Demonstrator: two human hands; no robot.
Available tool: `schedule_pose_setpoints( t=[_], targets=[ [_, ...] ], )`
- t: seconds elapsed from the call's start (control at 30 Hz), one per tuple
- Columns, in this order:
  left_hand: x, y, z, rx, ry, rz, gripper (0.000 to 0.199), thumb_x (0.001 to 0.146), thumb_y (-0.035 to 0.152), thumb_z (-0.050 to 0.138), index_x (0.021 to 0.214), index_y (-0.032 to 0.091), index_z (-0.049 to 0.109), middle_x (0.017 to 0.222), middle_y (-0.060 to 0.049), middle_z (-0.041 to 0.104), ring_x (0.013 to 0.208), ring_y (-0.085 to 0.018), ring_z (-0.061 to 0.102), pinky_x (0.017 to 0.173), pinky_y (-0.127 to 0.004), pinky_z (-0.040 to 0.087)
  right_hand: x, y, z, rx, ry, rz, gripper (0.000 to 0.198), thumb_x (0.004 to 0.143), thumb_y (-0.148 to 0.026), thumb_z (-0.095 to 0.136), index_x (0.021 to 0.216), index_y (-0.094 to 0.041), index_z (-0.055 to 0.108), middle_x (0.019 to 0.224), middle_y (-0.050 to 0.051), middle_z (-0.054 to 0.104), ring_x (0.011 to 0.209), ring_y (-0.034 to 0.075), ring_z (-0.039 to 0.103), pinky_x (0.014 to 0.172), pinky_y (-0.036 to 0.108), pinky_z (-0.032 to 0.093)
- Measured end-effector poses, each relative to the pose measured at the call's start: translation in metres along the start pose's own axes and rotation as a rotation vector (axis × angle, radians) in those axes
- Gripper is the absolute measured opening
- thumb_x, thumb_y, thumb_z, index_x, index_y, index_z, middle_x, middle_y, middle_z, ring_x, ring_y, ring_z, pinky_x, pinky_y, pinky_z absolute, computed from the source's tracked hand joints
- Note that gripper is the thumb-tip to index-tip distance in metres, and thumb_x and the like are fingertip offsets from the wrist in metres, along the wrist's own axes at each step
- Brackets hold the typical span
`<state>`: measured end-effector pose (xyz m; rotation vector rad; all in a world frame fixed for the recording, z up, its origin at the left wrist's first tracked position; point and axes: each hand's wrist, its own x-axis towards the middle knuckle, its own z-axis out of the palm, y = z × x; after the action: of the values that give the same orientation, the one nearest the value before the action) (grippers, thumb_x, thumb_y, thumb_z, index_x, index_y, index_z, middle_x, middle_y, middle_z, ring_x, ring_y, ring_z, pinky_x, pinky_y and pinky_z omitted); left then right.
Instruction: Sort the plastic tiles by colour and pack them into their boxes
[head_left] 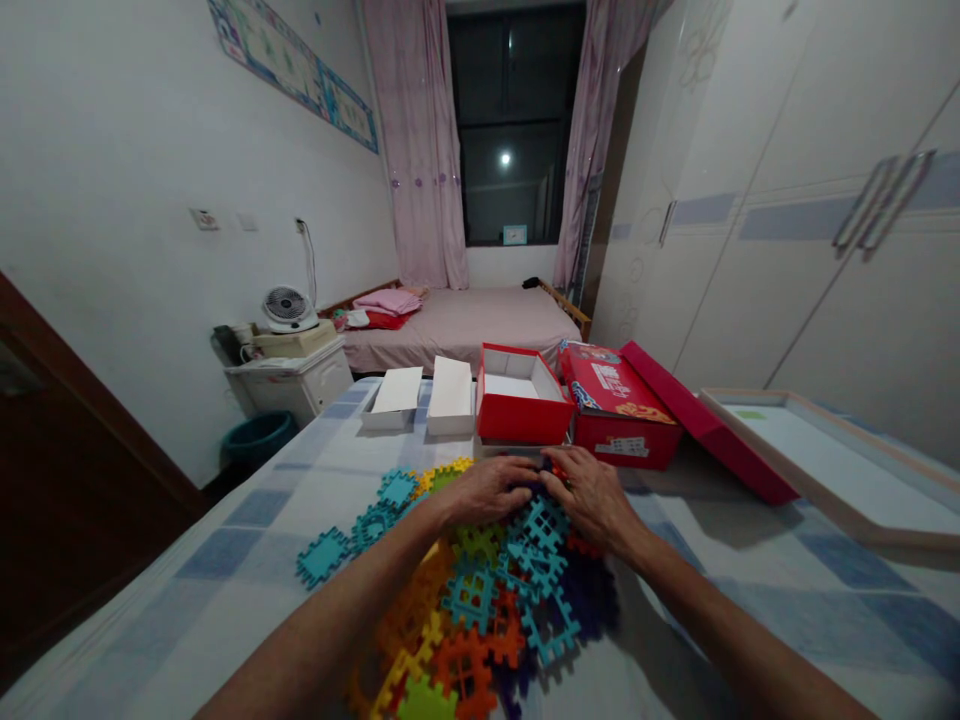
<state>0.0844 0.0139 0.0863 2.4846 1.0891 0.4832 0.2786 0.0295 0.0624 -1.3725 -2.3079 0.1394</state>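
A heap of flat plastic interlocking tiles [480, 600] in teal, orange, yellow, green and purple lies on the blue-checked bed cover in front of me. My left hand [487, 490] and my right hand [592, 495] rest side by side on the far end of the heap, fingers curled down onto the pieces. Their fingertips meet over a dark purple piece and a small red one [559, 470]. Whether either hand actually grips a piece is hidden by the fingers. A lone teal tile [322, 557] lies apart to the left.
Just beyond the hands stand an open red box [523, 415], a red printed box lid [615, 395] and two white boxes [420, 400]. A framed white board [832, 465] lies at the right. A nightstand with a fan [289, 310], another bed and wardrobe doors surround.
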Motion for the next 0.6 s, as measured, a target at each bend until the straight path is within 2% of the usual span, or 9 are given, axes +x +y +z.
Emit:
schedule_pose_setpoints(
  t=[0.1,0.17,0.27,0.37,0.43,0.5,0.6],
  targets=[
    [-0.030,0.002,-0.013,-0.017,0.167,-0.122,0.036,0.090,0.033,0.045,0.120,0.022,0.060,0.133,-0.006,0.054,0.122,-0.020,0.050,0.105,-0.034,0.036,-0.003,0.004,-0.006,-0.075,0.075,-0.038,0.035,0.091,-0.038,0.043,0.118,-0.022,0.058,0.124,0.008,0.058,0.120,0.024,0.046,0.096,0.043,0.035],
    [-0.060,-0.004,-0.020,0.031,0.280,-0.206,0.038,0.090,0.038,0.043,0.120,0.023,0.061,0.132,-0.006,0.055,0.120,-0.020,0.051,0.105,-0.036,0.038,0.002,0.000,-0.007,-0.090,0.067,-0.111,0.035,0.092,-0.038,0.042,0.118,-0.021,0.059,0.125,0.008,0.058,0.121,0.024,0.044,0.097,0.041,0.035],
    [-0.115,-0.025,-0.022,0.196,0.441,-0.444,0.043,0.089,0.046,0.040,0.117,0.022,0.062,0.136,-0.007,0.051,0.124,-0.023,0.048,0.106,-0.041,0.036,0.018,-0.010,-0.006,-0.110,-0.069,-0.221,0.036,0.095,-0.037,0.035,0.107,-0.022,0.065,0.114,0.007,0.064,0.108,0.022,0.053,0.090,0.036,0.040],
    [-0.173,-0.055,-0.010,0.324,0.577,-0.692,0.050,0.088,0.050,0.036,0.114,0.016,0.062,0.133,-0.012,0.052,0.125,-0.027,0.046,0.108,-0.045,0.034,0.034,-0.021,0.000,-0.204,-0.218,-0.252,0.044,0.096,-0.038,0.029,0.090,-0.022,0.070,0.097,0.009,0.068,0.096,0.024,0.058,0.082,0.038,0.042],
    [-0.204,-0.071,0.003,0.349,0.589,-0.781,0.046,0.088,0.047,0.034,0.111,0.019,0.063,0.124,-0.011,0.059,0.123,-0.027,0.049,0.106,-0.047,0.035,0.041,-0.025,0.005,-0.242,-0.263,-0.214,0.048,0.095,-0.041,0.028,0.086,-0.020,0.071,0.094,0.012,0.068,0.094,0.027,0.058,0.080,0.041,0.043],
    [-0.222,-0.078,0.016,0.351,0.601,-0.804,0.043,0.088,0.045,0.035,0.112,0.022,0.062,0.124,-0.009,0.060,0.125,-0.027,0.047,0.107,-0.048,0.033,0.046,-0.028,0.011,-0.239,-0.264,-0.176,0.050,0.094,-0.043,0.028,0.088,-0.019,0.071,0.098,0.014,0.068,0.096,0.029,0.057,0.080,0.044,0.042],
    [-0.220,-0.070,0.026,0.284,0.598,-0.828,0.048,0.087,0.048,0.036,0.122,0.020,0.055,0.134,-0.009,0.053,0.132,-0.027,0.038,0.110,-0.049,0.028,0.052,-0.031,0.018,-0.213,-0.256,-0.155,0.046,0.094,-0.042,0.029,0.098,-0.019,0.069,0.105,0.014,0.067,0.099,0.029,0.057,0.083,0.046,0.041]
  ],
)
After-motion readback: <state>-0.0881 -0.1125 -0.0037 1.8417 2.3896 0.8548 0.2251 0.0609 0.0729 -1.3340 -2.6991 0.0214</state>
